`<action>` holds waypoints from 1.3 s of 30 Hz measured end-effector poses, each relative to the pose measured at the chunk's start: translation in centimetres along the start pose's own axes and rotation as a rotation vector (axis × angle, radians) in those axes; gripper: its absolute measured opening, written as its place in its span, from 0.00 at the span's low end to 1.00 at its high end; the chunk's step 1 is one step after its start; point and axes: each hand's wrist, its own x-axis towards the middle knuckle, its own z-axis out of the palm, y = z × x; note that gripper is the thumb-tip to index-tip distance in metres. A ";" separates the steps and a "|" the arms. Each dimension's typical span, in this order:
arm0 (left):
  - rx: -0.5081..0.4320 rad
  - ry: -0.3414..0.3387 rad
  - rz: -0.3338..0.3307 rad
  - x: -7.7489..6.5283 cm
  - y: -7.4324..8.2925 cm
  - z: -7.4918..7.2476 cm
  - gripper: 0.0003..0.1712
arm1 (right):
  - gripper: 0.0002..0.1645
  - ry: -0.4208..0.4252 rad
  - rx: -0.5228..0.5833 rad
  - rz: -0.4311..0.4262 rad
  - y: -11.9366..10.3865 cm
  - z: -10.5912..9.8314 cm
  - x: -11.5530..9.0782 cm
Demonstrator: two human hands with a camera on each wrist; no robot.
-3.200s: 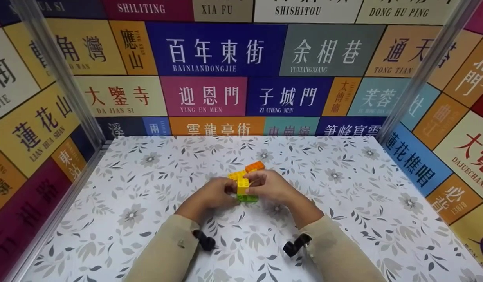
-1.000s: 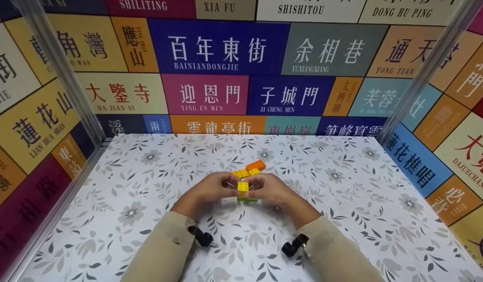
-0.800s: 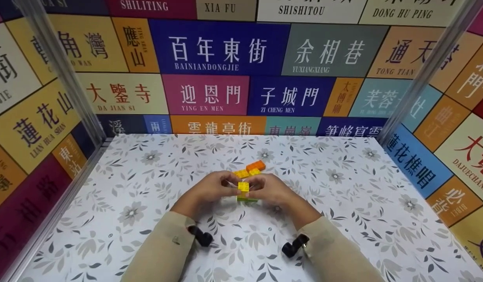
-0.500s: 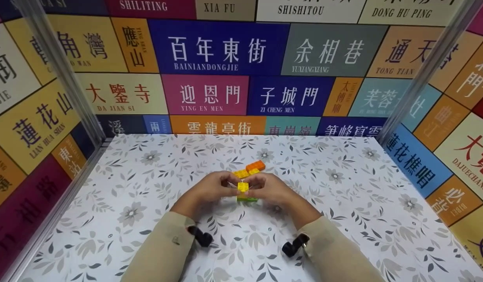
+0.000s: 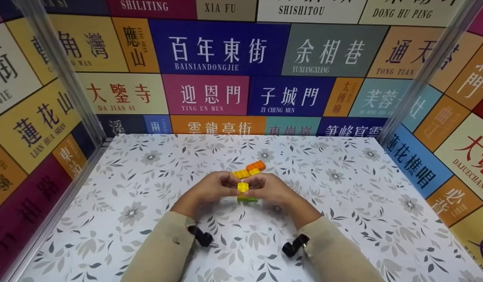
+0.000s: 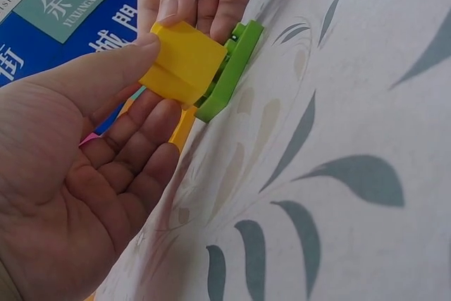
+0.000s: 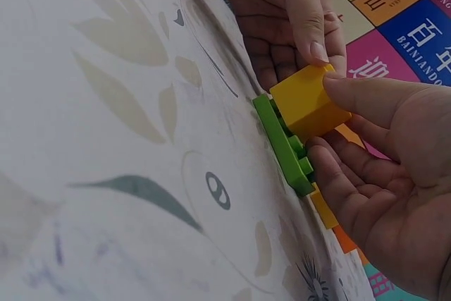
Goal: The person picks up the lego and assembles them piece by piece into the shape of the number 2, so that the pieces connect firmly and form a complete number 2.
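Note:
Both hands meet at a yellow toy brick [image 5: 243, 188] in the middle of the table. My left hand [image 5: 211, 188] pinches it from the left, thumb tip on the brick's near side. From the right, my right hand [image 5: 272, 189] pinches the same brick with thumb and fingers. Directly below is a flat green brick [image 6: 232, 72], lying on the table with some studs showing beside the yellow brick in the right wrist view. Whether the yellow brick is fully seated on those studs, I cannot tell.
Just behind the hands lie an orange brick [image 5: 256, 165] and yellow bricks [image 5: 240, 173], partly hidden by the fingers. The table [image 5: 132, 243] has a white leaf-patterned cover. Panels of printed signs [image 5: 218, 49] stand at the back and sides, with clear corner posts.
Since the oldest frame, my left hand has shifted slightly forward and both thumbs have come onto the yellow brick's near side. More yellow shows behind. Over the last second the hands barely move.

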 end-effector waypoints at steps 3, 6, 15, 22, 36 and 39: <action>0.003 0.001 0.012 0.1 -0.1 -0.1 0.15 | 0.20 0.005 0.001 0.001 0.0 0.1 0.1; 0.017 0.001 0.021 0.1 -0.2 -0.1 0.15 | 0.19 0.011 -0.009 0.004 0.1 0.1 0.2; 0.027 0.011 -0.032 0.0 0.6 0.0 0.13 | 0.20 0.026 -0.061 0.018 -0.1 0.1 0.1; 0.039 0.011 -0.034 0.0 0.8 0.1 0.13 | 0.20 0.030 -0.048 0.047 -0.1 0.1 0.3; 0.001 0.008 -0.041 0.0 0.4 0.1 0.14 | 0.21 0.041 -0.070 0.090 -0.3 0.1 0.2; -0.002 0.011 -0.038 0.0 0.3 0.2 0.14 | 0.21 0.036 -0.065 0.081 -0.3 0.1 0.2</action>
